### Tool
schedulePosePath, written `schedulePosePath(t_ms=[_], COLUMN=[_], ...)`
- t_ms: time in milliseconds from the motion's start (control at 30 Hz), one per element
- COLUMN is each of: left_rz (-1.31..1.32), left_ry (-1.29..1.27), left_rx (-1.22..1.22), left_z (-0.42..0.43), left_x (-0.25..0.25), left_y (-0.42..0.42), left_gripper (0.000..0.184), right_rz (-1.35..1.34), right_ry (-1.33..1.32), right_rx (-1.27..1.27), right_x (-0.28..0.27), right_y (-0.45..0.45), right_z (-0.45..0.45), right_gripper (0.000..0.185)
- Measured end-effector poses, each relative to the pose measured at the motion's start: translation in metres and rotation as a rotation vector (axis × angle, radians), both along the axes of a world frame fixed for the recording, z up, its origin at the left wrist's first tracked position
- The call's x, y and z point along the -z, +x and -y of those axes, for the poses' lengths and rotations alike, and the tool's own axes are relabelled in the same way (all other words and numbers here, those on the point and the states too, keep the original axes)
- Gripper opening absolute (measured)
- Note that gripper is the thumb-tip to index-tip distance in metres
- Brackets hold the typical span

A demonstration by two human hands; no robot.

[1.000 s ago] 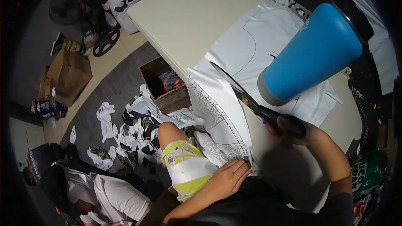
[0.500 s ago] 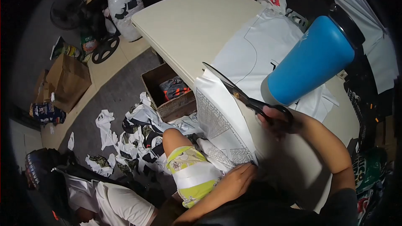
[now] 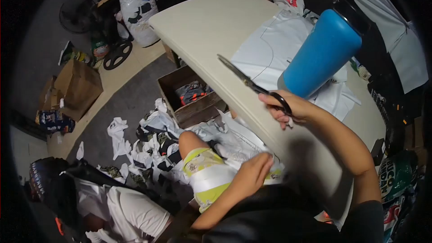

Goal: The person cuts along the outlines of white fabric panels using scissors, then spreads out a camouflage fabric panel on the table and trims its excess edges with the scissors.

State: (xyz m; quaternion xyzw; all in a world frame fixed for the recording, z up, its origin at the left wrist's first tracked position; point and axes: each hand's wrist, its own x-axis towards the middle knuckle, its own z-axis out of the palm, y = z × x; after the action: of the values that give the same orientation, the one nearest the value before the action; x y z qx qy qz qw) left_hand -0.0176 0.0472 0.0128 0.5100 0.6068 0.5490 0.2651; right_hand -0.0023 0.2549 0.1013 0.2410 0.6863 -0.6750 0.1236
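My right hand [image 3: 290,108] is closed around the handles of dark scissors [image 3: 240,76] above the table, their blades pointing up and left. Below the table edge, my left hand [image 3: 252,173] is closed at the edge of a white printed cloth [image 3: 245,139], which hangs over my lap. Its fingertips are partly hidden, but the cloth runs up to them. A blue bottle [image 3: 321,51] with a black lid stands beyond my right hand, on white fabric [image 3: 256,51] marked with a curved dark line.
The pale table [image 3: 198,22] has a long near edge beside my lap. A wooden box [image 3: 193,114] with dark cloth stands below it. White and camouflage scraps [image 3: 148,146] litter the floor. Another person in a white shirt [image 3: 135,211] is at lower left. A cardboard box [image 3: 81,90] stands farther left.
The printed cloth has dropped from the table edge to my lap. The scissors have come away from it, and my left hand has risen slightly. The view has shifted a little.
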Motion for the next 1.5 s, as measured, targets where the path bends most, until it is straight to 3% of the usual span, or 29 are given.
schedulePosePath(t_ms=[100, 133, 200, 233, 267, 333, 367, 400, 433, 467, 533, 567, 633, 700, 867, 1033, 1167, 1267, 1367, 1433, 1500], left_rz=[0.104, 0.101, 0.029, -0.029, 0.163, 0.113, -0.178, -0.116, -0.176, -0.282, 0.055, 0.088, 0.156, 0.191, 0.405, 0.612, 0.742, 0.170, -0.386, -0.401, -0.543], left_ry=[-0.178, -0.103, 0.052, 0.056, -0.143, 0.090, 0.203, 0.231, 0.287, 0.525, 0.854, 0.883, 0.834, 0.799, 0.609, 0.436, 0.348, -0.030, -0.450, -0.522, -0.541], left_rx=[-0.253, -0.364, -0.579, -0.641, -0.673, -0.766, -0.824, -0.832, -0.876, -0.861, -0.749, -0.714, -0.735, -0.732, -0.702, -0.665, -0.650, -0.672, -0.628, -0.866, -0.949], left_z=[0.012, 0.017, 0.022, 0.023, 0.024, 0.002, -0.009, -0.016, -0.019, -0.024, -0.028, -0.029, -0.027, -0.028, -0.064, -0.102, -0.130, -0.119, -0.103, -0.091, -0.070], left_x=[-0.012, -0.010, 0.009, 0.008, 0.017, 0.017, -0.001, -0.036, -0.079, -0.118, -0.185, -0.198, -0.205, -0.166, 0.008, 0.164, 0.238, 0.249, 0.258, 0.258, 0.307], left_y=[-0.019, -0.031, -0.058, -0.075, -0.099, -0.150, -0.180, -0.202, -0.217, -0.235, -0.264, -0.285, -0.346, -0.400, -0.391, -0.399, -0.428, -0.390, -0.350, -0.348, -0.362], left_gripper=[0.011, 0.011, 0.010, 0.011, 0.018, 0.020, 0.019, 0.019, 0.020, 0.020, 0.017, 0.016, 0.017, 0.016, 0.014, 0.015, 0.017, 0.014, 0.028, 0.038, 0.045], right_rz=[-0.053, 0.018, -0.029, 0.005, 0.040, -0.105, 0.008, 0.015, -0.026, -0.066, -0.144, -0.144, -0.122, -0.092, -0.319, -0.239, -0.154, -0.096, -0.012, 0.049, 0.102], right_ry=[0.024, -0.020, 0.127, 0.408, 0.697, 0.594, 0.188, 0.177, 0.239, 0.292, 0.372, 0.359, 0.309, 0.253, -0.054, -0.080, -0.097, -0.093, -0.112, -0.140, -0.169], right_rx=[0.097, 0.095, 0.030, -0.088, -0.195, -0.233, 0.526, 0.524, 0.352, 0.176, -0.173, -0.177, 0.094, 0.366, 0.269, 0.301, 0.331, 0.344, 0.378, 0.421, 0.474], right_x=[0.001, -0.012, 0.005, 0.010, 0.008, -0.011, -0.066, -0.059, -0.047, -0.033, -0.012, -0.012, -0.028, -0.037, 0.006, 0.028, 0.038, 0.040, 0.044, 0.049, 0.054], right_y=[0.022, 0.039, 0.076, 0.100, 0.123, 0.157, 0.150, 0.154, 0.161, 0.169, 0.180, 0.178, 0.172, 0.174, 0.196, 0.204, 0.207, 0.202, 0.201, 0.205, 0.210], right_z=[0.019, 0.027, 0.027, 0.032, 0.036, 0.043, 0.102, 0.094, 0.078, 0.060, 0.044, 0.049, 0.066, 0.079, 0.055, 0.028, 0.006, -0.011, -0.017, -0.016, -0.010], right_gripper=[0.039, 0.033, 0.027, 0.025, 0.023, 0.033, 0.038, 0.038, 0.039, 0.041, 0.044, 0.044, 0.043, 0.042, 0.041, 0.036, 0.032, 0.029, 0.027, 0.025, 0.023])
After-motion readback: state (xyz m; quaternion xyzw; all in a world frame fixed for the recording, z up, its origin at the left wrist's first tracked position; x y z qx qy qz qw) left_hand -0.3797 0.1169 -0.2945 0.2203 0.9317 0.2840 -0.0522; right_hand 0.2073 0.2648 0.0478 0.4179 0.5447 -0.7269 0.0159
